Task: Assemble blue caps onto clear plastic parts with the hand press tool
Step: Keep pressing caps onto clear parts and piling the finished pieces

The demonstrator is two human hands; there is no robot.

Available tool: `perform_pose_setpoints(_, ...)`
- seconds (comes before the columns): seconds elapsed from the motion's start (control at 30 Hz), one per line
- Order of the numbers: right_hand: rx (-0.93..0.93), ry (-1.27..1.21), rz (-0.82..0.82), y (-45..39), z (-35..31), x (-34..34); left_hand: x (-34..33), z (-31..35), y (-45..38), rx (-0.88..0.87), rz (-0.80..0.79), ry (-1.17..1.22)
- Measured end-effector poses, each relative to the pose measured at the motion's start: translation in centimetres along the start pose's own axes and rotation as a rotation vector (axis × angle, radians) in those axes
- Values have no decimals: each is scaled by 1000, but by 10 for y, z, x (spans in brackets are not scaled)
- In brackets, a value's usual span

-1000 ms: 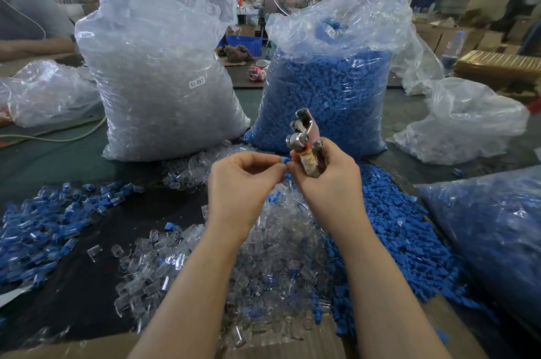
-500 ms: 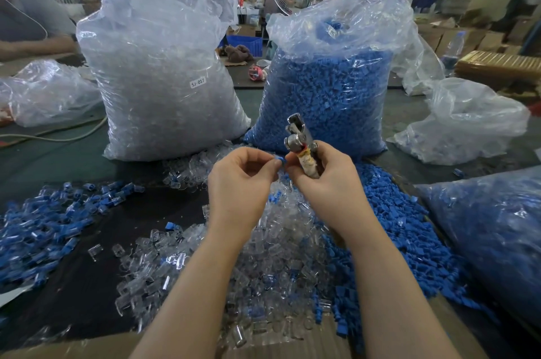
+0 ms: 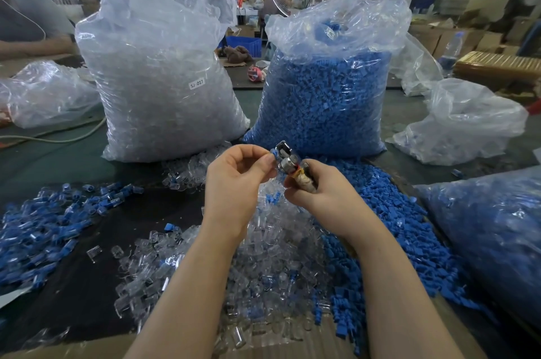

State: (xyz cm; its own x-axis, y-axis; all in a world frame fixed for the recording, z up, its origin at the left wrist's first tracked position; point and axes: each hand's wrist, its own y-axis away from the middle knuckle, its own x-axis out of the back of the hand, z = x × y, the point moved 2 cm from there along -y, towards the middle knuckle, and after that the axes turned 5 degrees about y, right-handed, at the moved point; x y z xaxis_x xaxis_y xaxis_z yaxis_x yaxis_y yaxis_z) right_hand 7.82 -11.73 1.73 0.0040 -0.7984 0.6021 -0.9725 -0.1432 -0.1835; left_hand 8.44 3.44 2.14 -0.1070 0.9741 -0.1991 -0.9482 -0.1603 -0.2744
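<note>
The left hand (image 3: 237, 180) pinches a blue cap (image 3: 274, 153) against the press (image 3: 288, 161), which the right hand (image 3: 319, 194) grips at its 3 o'clock.

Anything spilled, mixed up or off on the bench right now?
Slightly: stray blue caps lie mixed into the clear parts pile, and the tool handle is wrapped in worn tape. Otherwise the left hand and right hand work normally.

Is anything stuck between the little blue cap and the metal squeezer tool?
Nothing visible. The left hand pinches the blue cap right at the head of the hand press tool, which the right hand holds. Whether they touch is unclear.
</note>
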Motion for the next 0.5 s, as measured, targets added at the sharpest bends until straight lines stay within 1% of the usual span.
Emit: perform_pose_setpoints(0.5, 16, 113, 27, -1, 4, -3, 2, -2, -1, -5, -46, 7)
